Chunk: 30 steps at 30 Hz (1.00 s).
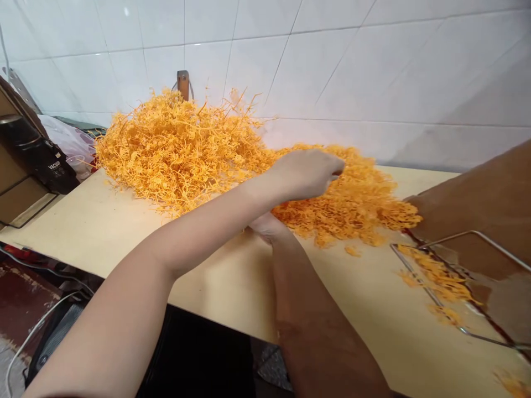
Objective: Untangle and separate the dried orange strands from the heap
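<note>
A big heap of thin orange strands (178,149) lies on the pale tabletop (103,221) against the tiled wall, and it spreads to the right into a lower heap (357,199). My left hand (307,172) reaches across from the lower left and rests on the lower heap, its fingers curled down into the strands. My right hand (265,225) lies at the near edge of that heap, under my left forearm. Most of it is hidden, so its fingers cannot be made out.
At the right a brown bag (477,204) stands on a wire frame (460,237), with loose orange strands (440,276) at its mouth. A dark device marked VACUUM (39,157) and a cardboard box (12,188) sit at the left. Cables (37,326) lie below the table's front edge.
</note>
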Tool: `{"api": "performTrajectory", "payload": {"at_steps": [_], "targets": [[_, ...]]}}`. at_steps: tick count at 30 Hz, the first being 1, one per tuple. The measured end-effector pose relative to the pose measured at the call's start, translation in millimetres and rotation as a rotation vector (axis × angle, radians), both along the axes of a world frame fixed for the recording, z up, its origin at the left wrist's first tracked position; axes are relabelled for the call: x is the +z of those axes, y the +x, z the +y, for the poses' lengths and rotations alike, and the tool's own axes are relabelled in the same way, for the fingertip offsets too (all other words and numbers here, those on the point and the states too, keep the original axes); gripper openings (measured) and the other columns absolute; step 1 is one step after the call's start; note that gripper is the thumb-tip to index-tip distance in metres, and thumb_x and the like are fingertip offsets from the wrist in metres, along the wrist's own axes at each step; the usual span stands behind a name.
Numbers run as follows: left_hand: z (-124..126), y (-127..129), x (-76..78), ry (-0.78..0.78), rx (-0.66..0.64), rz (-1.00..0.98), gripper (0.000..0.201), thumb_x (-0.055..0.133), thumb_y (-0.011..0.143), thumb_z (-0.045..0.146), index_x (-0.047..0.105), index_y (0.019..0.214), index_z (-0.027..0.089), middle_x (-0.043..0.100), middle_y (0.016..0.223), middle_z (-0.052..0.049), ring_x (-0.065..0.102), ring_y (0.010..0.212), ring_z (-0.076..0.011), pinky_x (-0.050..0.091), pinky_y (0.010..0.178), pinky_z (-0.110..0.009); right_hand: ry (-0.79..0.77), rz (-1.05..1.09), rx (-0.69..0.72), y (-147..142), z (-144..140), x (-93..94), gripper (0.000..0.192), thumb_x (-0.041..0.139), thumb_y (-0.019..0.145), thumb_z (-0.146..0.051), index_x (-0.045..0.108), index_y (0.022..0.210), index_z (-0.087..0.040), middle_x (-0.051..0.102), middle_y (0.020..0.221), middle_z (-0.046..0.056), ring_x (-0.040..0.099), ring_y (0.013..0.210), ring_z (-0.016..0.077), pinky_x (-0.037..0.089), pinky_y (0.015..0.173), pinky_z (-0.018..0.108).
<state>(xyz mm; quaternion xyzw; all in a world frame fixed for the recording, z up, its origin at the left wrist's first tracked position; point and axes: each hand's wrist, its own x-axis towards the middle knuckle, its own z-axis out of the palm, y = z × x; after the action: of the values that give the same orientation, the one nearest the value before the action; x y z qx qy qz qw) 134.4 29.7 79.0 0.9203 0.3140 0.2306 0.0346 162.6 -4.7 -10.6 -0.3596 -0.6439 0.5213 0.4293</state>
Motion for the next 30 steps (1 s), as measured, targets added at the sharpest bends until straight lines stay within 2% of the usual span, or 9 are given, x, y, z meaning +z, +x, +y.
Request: {"api": "performTrajectory", "payload": {"at_steps": [3,6,8,11,16,19,22,27,30], "targets": [[-7.2,-36.1,2.9,0.000,0.122,0.078,0.025,0.041,0.081,0.017,0.065,0.087,0.018,0.065,0.092,-0.007,0.058,0.085,-0.0216,0.041,0.071,-0.036,-0.068,-0.050,0.043,1.2,3.5,-8.1,0.025,0.070,0.064,-0.039,0.063,0.078,-0.019,0.061,0.076,0.001,0.055,0.075,0.0133,0.047,0.064,0.025],[-20.7,-93.3,-1.1,0.014,0.305,0.033,0.027,0.039,0.083,0.023,0.066,0.089,0.019,0.066,0.091,-0.007,0.058,0.085,-0.0207,0.041,0.073,-0.034,-0.153,-0.076,0.144,1.2,3.6,-9.0,0.031,0.070,0.063,-0.044,0.059,0.070,-0.017,0.052,0.064,-0.002,0.046,0.056,0.0075,0.039,0.047,0.020],[-33.3,-131.7,-12.9,-0.022,0.409,0.059,0.029,0.039,0.083,0.026,0.066,0.091,0.017,0.066,0.092,-0.008,0.059,0.085,-0.0199,0.041,0.074,-0.032,-0.186,-0.062,0.208,0.3,2.7,-5.8,0.035,0.069,0.062,-0.048,0.061,0.073,-0.016,0.049,0.062,-0.003,0.041,0.051,0.0056,0.035,0.043,0.018],[-58.8,-168.3,-39.6,-0.088,0.412,0.225,0.030,0.040,0.083,0.029,0.066,0.094,0.017,0.064,0.098,-0.008,0.058,0.087,-0.0177,0.042,0.076,-0.030,-0.227,-0.050,0.167,-2.3,2.6,-1.9,0.044,0.066,0.061,-0.055,0.063,0.074,-0.014,0.048,0.059,-0.003,0.042,0.051,0.0050,0.035,0.045,0.018],[-94.4,-163.6,-75.0,-0.007,0.240,0.227,0.034,0.036,0.087,0.031,0.064,0.101,0.020,0.062,0.110,-0.007,0.058,0.093,-0.0195,0.041,0.079,-0.034,-0.152,-0.034,-0.004,-18.6,2.4,-6.3,0.046,0.062,0.061,-0.059,0.059,0.069,-0.013,0.051,0.062,-0.002,0.045,0.055,0.0056,0.038,0.053,0.020],[-100.8,-153.9,-83.6,-0.016,0.049,0.183,0.031,0.035,0.087,0.026,0.066,0.092,0.020,0.065,0.104,-0.005,0.059,0.091,-0.0166,0.041,0.079,-0.030,-0.018,-0.050,-0.051,-35.6,-1.2,-10.1,0.039,0.061,0.066,-0.053,0.054,0.064,-0.014,0.049,0.060,-0.004,0.042,0.056,0.0059,0.036,0.054,0.021],[-102.2,-152.7,-87.8,-0.028,-0.105,0.184,0.029,0.037,0.085,0.021,0.066,0.087,0.019,0.067,0.094,-0.005,0.060,0.085,-0.0146,0.042,0.078,-0.028,0.026,-0.075,-0.088,-50.1,-4.7,-12.8,0.032,0.062,0.067,-0.044,0.050,0.062,-0.016,0.045,0.055,-0.005,0.038,0.053,0.0061,0.032,0.051,0.022],[-104.9,-152.6,-89.4,-0.052,-0.139,0.164,0.027,0.038,0.083,0.021,0.065,0.085,0.018,0.066,0.086,-0.007,0.059,0.080,-0.0148,0.044,0.075,-0.028,0.007,-0.072,-0.125,-58.4,-6.8,-10.9,0.014,0.061,0.065,-0.025,0.050,0.064,-0.017,0.045,0.056,-0.006,0.037,0.050,0.0057,0.030,0.050,0.022],[-105.7,-154.3,-83.1,-0.045,-0.090,0.052,0.028,0.037,0.083,0.021,0.061,0.097,0.017,0.066,0.093,-0.007,0.059,0.083,-0.0153,0.046,0.074,-0.027,0.027,-0.005,-0.127,-55.0,-7.3,-2.7,0.009,0.057,0.067,-0.022,0.050,0.063,-0.017,0.045,0.057,-0.006,0.038,0.053,0.0063,0.031,0.052,0.022]]}}
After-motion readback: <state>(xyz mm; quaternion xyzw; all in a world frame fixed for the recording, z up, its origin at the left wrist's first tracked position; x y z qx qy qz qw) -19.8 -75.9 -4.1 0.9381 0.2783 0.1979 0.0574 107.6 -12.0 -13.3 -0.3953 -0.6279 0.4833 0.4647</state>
